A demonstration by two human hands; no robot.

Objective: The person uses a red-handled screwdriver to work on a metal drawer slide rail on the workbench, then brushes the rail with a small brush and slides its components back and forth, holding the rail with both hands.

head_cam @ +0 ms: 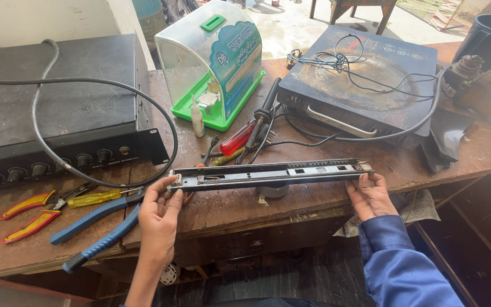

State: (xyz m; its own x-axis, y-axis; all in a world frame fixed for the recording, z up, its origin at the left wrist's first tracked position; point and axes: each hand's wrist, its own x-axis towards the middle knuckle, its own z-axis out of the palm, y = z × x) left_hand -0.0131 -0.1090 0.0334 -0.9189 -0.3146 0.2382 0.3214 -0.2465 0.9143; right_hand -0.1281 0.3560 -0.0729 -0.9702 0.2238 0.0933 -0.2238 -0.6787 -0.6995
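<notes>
A long grey metal drawer slide rail is held level over the front of the wooden workbench. My left hand grips its left end. My right hand, in a blue sleeve, grips its right end. The rail has slots and cut-outs along its length. A small round grey object under the rail's middle is mostly hidden.
Blue-handled pliers, red-and-yellow cutters and a yellow screwdriver lie at the left. A black amplifier box with a black cable, a clear green-based box, a soldering iron and an induction cooktop stand behind.
</notes>
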